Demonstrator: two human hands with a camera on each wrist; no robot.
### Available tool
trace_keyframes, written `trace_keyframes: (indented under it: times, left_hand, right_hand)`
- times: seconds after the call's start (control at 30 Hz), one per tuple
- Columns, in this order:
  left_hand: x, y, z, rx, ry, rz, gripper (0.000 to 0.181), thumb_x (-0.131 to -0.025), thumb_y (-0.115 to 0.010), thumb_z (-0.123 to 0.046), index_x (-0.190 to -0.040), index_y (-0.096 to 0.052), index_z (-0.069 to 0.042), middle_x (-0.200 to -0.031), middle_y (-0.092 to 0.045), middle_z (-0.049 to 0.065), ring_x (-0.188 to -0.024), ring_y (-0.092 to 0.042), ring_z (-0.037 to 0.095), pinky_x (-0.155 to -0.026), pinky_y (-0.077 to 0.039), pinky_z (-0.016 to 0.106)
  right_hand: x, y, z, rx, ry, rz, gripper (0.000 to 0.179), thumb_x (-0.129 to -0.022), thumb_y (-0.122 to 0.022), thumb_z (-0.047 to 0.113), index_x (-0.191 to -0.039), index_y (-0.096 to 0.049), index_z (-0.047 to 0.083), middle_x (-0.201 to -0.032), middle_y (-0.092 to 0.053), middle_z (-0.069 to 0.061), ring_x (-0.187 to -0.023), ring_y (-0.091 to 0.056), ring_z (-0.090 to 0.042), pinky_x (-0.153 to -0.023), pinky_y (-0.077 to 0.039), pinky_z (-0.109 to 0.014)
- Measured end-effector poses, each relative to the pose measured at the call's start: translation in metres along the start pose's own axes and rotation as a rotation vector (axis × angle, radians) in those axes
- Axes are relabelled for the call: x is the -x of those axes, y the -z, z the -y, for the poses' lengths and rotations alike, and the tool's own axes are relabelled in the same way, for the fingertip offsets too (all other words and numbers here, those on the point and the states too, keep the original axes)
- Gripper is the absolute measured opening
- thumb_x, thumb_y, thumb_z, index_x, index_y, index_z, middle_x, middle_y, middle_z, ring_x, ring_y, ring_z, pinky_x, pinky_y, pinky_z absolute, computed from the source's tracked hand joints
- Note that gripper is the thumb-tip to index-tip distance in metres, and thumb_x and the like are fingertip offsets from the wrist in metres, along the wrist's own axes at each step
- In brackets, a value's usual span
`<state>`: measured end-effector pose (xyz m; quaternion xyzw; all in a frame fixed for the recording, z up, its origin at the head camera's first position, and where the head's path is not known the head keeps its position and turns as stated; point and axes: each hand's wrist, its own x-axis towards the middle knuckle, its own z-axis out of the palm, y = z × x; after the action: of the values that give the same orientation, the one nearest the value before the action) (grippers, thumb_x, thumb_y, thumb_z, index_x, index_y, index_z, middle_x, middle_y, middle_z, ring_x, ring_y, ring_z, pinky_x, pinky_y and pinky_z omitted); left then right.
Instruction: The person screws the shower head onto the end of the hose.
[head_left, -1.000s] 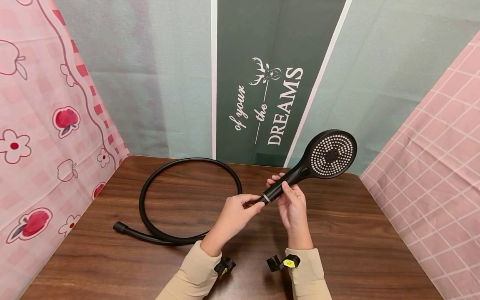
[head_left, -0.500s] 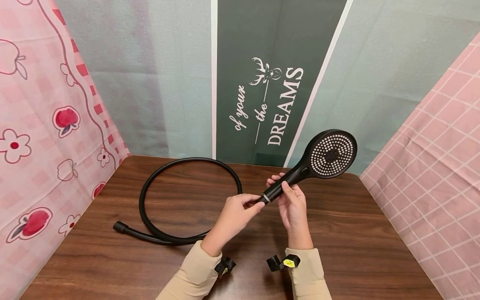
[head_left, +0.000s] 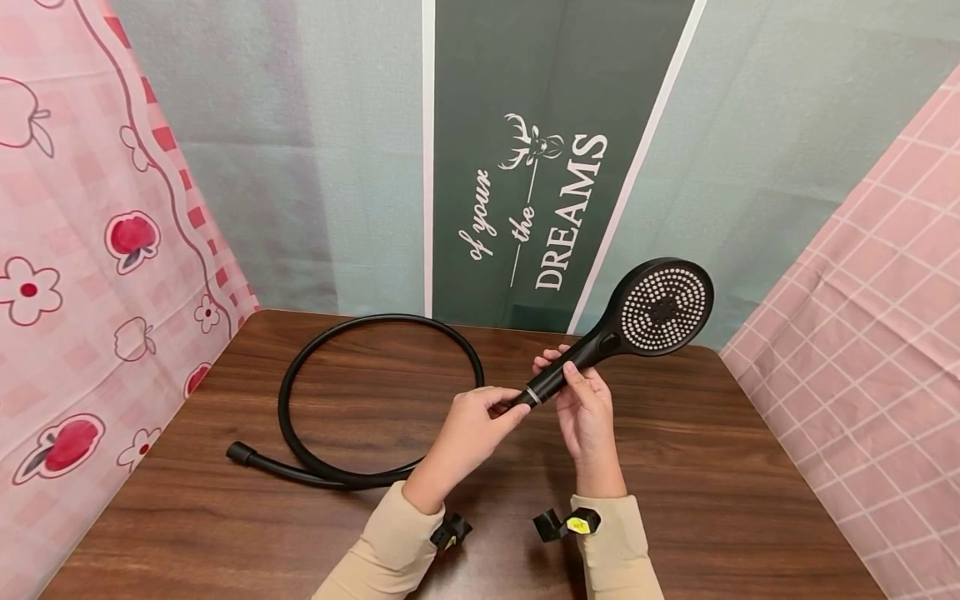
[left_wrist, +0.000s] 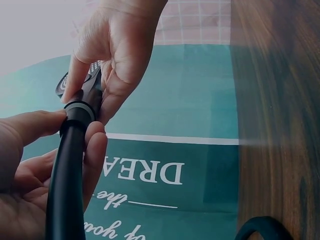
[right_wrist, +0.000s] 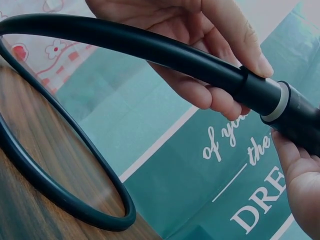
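A black handheld shower head [head_left: 663, 308] points up and right above the table, its white-dotted spray face toward me. My right hand [head_left: 588, 417] holds its handle [right_wrist: 302, 117], thumb on the near side. Where a black hose [head_left: 283, 408] meets the handle, my left hand [head_left: 468, 433] pinches the hose's end nut [right_wrist: 260, 92] between thumb and fingers. A pale ring [right_wrist: 279, 102] shows between nut and handle. In the left wrist view, the hose [left_wrist: 67, 185] runs down between my left thumb and fingers. Inside the joint, the thread is hidden.
The hose lies in a wide loop on the brown wooden table [head_left: 697, 475], its other end nut [head_left: 240, 454] at the left. A grey-green cloth [head_left: 367, 167] hangs behind, with pink cloths [head_left: 877, 317] on both sides. Small black cameras [head_left: 577, 525] sit on both wrists.
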<state>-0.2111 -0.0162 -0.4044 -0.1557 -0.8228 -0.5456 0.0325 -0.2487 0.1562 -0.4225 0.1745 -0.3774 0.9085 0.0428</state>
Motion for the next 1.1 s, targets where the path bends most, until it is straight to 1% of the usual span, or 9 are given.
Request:
trace_keyframes:
  times: [0.17, 0.4, 0.5, 0.7, 0.9, 1.1]
  left_hand:
    - [-0.0004, 0.0002, 0.0009, 0.01, 0.011, 0.004, 0.027, -0.095, -0.067, -0.026, -0.114, -0.074, -0.008, -0.1, -0.073, 0.005, -0.083, -0.065, 0.011, -0.07, -0.053, 0.021]
    - [-0.0005, 0.0009, 0.0016, 0.028, 0.024, 0.029, 0.026, -0.097, -0.065, -0.026, -0.112, -0.074, -0.007, -0.096, -0.073, 0.005, -0.079, -0.063, 0.009, -0.067, -0.051, 0.021]
    - [-0.0003, 0.0011, 0.0013, 0.039, 0.026, 0.036, 0.025, -0.097, -0.065, -0.026, -0.111, -0.074, -0.007, -0.095, -0.073, 0.005, -0.078, -0.064, 0.008, -0.066, -0.051, 0.021]
    - [-0.0002, 0.0008, 0.0013, 0.049, 0.024, 0.04, 0.025, -0.097, -0.065, -0.026, -0.112, -0.074, -0.007, -0.095, -0.074, 0.004, -0.08, -0.065, 0.008, -0.067, -0.052, 0.021]
    - [-0.0003, 0.0007, 0.002, 0.032, 0.016, 0.033, 0.025, -0.097, -0.066, -0.025, -0.111, -0.074, -0.007, -0.095, -0.073, 0.004, -0.077, -0.063, 0.008, -0.066, -0.051, 0.021]
    - [0.0, 0.0008, 0.0014, 0.007, 0.006, 0.019, 0.024, -0.096, -0.067, -0.024, -0.111, -0.074, -0.008, -0.094, -0.073, 0.004, -0.076, -0.06, 0.008, -0.065, -0.05, 0.021]
  right_hand:
    - [0.0, -0.0002, -0.0002, -0.002, 0.003, -0.005, 0.021, -0.104, -0.043, 0.001, -0.118, -0.059, 0.002, -0.107, -0.073, -0.01, -0.101, -0.073, -0.02, -0.097, -0.053, -0.032]
    - [-0.0004, -0.0012, -0.0005, -0.021, 0.012, -0.004, 0.022, -0.104, -0.042, 0.0, -0.122, -0.052, -0.006, -0.107, -0.073, -0.012, -0.101, -0.073, -0.021, -0.096, -0.054, -0.033]
    - [-0.0003, -0.0012, -0.0005, -0.019, 0.015, 0.003, 0.022, -0.104, -0.042, 0.0, -0.123, -0.051, -0.007, -0.107, -0.073, -0.012, -0.102, -0.073, -0.021, -0.096, -0.054, -0.033]
    - [-0.0003, -0.0013, -0.0007, -0.019, 0.017, 0.011, 0.022, -0.104, -0.042, 0.0, -0.122, -0.053, -0.006, -0.108, -0.073, -0.011, -0.102, -0.073, -0.021, -0.096, -0.054, -0.033]
    - [-0.0001, -0.0016, -0.0004, -0.013, 0.011, 0.0, 0.021, -0.104, -0.043, 0.0, -0.122, -0.053, -0.005, -0.107, -0.073, -0.011, -0.102, -0.073, -0.02, -0.096, -0.054, -0.033]
    - [0.0002, -0.002, 0.0002, 0.001, 0.004, -0.011, 0.02, -0.104, -0.043, 0.001, -0.117, -0.059, 0.0, -0.107, -0.073, -0.01, -0.101, -0.074, -0.02, -0.096, -0.053, -0.033]
